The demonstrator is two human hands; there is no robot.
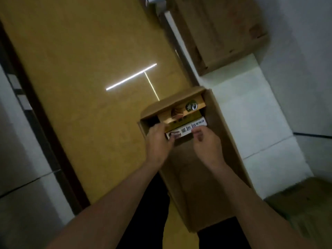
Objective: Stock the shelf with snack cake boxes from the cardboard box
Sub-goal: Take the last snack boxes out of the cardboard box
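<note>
Head view: the cardboard box (pixel 221 141) stands open on the floor; the snack cake box (pixel 186 129) lies at its far end, long axis crosswise; your left hand (pixel 158 139) grips its left end; your right hand (pixel 206 141) pinches its near edge; open room lies nearer you inside the carton.

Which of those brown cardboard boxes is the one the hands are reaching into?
The open cardboard box right below the hands, with snack cake boxes at its far end. The other carton lies farther away, untouched.
</note>
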